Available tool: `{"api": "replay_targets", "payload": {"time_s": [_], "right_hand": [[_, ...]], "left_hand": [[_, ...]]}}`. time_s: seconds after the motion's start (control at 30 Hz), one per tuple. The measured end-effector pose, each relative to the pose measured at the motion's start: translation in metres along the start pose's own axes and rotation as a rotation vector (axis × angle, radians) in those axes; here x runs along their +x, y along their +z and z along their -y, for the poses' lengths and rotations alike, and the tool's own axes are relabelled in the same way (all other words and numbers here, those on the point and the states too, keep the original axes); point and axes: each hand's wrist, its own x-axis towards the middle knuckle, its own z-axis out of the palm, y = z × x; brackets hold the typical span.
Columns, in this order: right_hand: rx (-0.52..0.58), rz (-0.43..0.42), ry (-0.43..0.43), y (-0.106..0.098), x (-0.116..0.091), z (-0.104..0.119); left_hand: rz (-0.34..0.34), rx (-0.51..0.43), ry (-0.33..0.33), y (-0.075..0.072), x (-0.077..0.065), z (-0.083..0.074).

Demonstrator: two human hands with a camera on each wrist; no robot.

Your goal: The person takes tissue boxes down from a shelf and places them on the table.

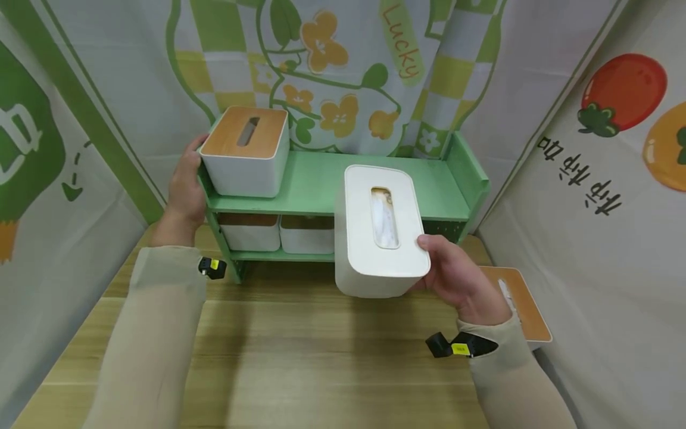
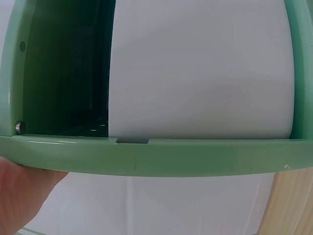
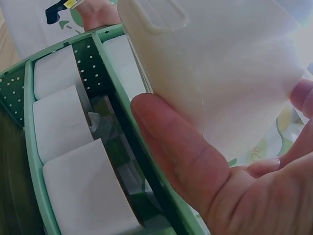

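Note:
A white tissue box with a white lid and an oval slot is held up in front of the green shelf. My right hand grips it at its near right corner, thumb on the lid's edge and fingers partly hidden. Some tissue shows through the slot. At the shelf's left end, my left hand holds the side panel, its fingertips near the top edge. Right beside that hand, a white tissue box with a wooden lid stands on the top board.
Several white boxes stand in a row on the lower tier. Another wooden-lidded tissue box is at the right, partly behind my right forearm. The wooden tabletop lies in front. Printed cloth walls enclose the back and sides.

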Motion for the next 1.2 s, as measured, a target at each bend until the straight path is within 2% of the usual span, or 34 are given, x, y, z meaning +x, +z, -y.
{"api": "replay_targets", "payload": {"time_s": [0.43, 0.63, 1.2], "right_hand": [[0.033, 0.046, 0.019, -0.004, -0.019, -0.017], [0.044, 0.081, 0.016, -0.005, -0.025, -0.023], [0.093, 0.033, 0.051, -0.016, -0.033, -0.044]], "left_hand": [[0.007, -0.006, -0.035, 0.000, -0.004, 0.001], [0.016, -0.014, -0.012, 0.001, -0.005, 0.000], [0.013, -0.008, -0.003, 0.001, -0.003, -0.004]]}}
